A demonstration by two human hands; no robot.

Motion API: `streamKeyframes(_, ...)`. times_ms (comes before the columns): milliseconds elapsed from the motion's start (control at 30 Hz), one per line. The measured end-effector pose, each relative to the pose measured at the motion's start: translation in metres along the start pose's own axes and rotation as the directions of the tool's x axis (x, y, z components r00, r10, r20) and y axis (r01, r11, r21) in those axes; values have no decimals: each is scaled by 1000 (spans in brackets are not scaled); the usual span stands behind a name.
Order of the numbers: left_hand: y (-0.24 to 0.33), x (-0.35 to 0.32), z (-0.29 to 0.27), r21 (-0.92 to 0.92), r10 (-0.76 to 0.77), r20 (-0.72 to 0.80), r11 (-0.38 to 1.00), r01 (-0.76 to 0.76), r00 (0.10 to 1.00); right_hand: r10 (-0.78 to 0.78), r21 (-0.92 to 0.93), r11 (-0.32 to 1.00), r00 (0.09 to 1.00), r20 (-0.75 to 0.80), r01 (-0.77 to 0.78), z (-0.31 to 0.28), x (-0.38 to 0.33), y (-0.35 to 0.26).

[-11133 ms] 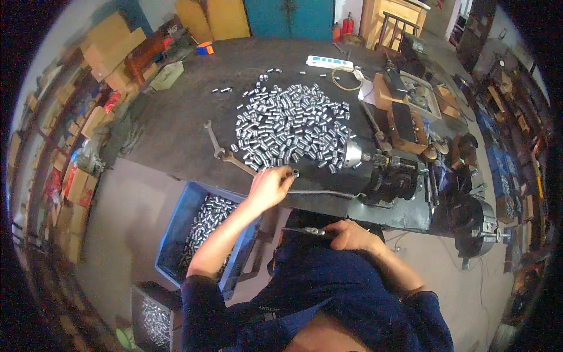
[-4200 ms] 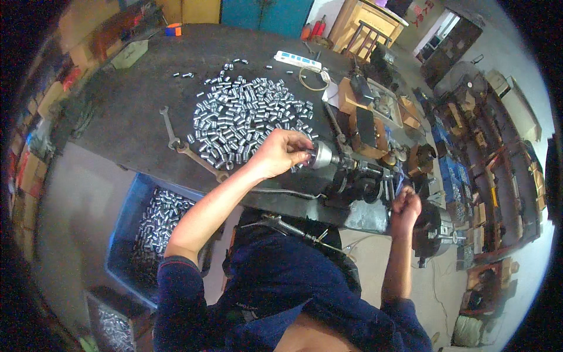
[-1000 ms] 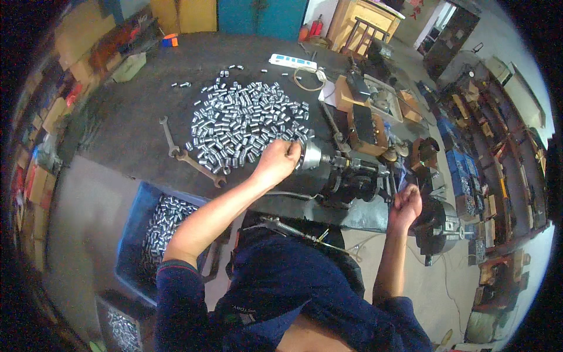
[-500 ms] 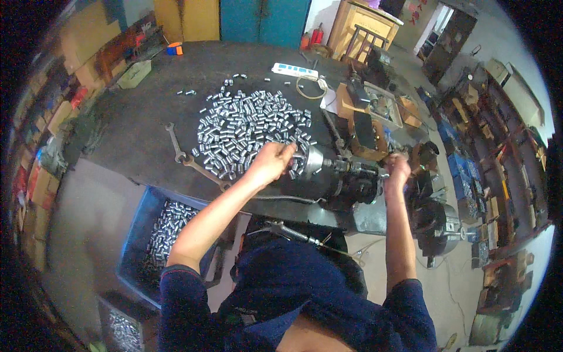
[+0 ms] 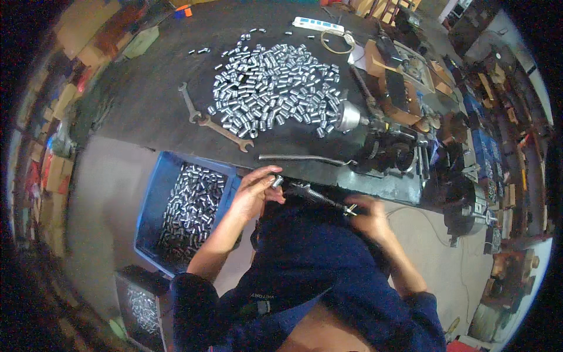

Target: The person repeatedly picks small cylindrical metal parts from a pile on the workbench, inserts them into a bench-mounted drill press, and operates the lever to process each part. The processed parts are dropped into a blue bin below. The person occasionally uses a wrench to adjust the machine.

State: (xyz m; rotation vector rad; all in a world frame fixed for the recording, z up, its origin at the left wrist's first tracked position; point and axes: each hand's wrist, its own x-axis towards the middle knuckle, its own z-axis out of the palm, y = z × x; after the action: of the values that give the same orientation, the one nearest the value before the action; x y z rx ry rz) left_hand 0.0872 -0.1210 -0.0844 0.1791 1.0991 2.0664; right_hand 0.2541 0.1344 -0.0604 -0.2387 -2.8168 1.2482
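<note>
A short, shiny metal sleeve (image 5: 277,182) is pinched in the fingers of my left hand (image 5: 253,192), just off the bench's front edge. My right hand (image 5: 368,218) is closed in front of my lap, its fingers curled by small brass-coloured pieces (image 5: 350,209); exactly what they grip is hard to make out. Between my hands runs a metal tool with a coil spring round it (image 5: 319,195), which looks like an air gun on its hose. On the dark bench lies a broad pile of similar sleeves (image 5: 275,88), beside the chuck-like metal cone (image 5: 349,116) of a machine.
A blue bin (image 5: 146,217) of sleeves stands below the bench at left, with a smaller dark box (image 5: 126,305) of metal parts nearer me. Two wrenches (image 5: 226,134) and a bent metal bar (image 5: 299,158) lie near the bench edge. A power strip (image 5: 318,24) sits far back.
My left hand has come back from the cone toward me, with a sleeve in its fingers. My right hand has left the machine and dropped to my lap. The view has tilted downward.
</note>
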Motion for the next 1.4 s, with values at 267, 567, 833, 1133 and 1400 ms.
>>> streamKeyframes(267, 1, -27, -18, -72, 157, -42, 985, -160, 987, 16, -31, 1000, 917, 400, -4, 66, 69, -20)
streamKeyframes(567, -14, -46, -32, -169, 123, -165, 974, -151, 979, 65, 363, 896, 887, 458, -254, -20, 22, -11)
streamKeyframes(833, -34, -21, -19, 641, 303, -119, 751, -160, 945, 206, 63, 970, 934, 291, -234, -6, 28, -34)
streamKeyframes(1133, -42, -13, -26, 958, 325, 185, 152, -244, 928, 227, 0, 970, 903, 364, -244, 3, 35, -28)
streamKeyframes(1400, -46, -8, -41, 55, -107, -40, 993, 109, 993, 240, 142, 942, 907, 345, -304, -6, 33, -32)
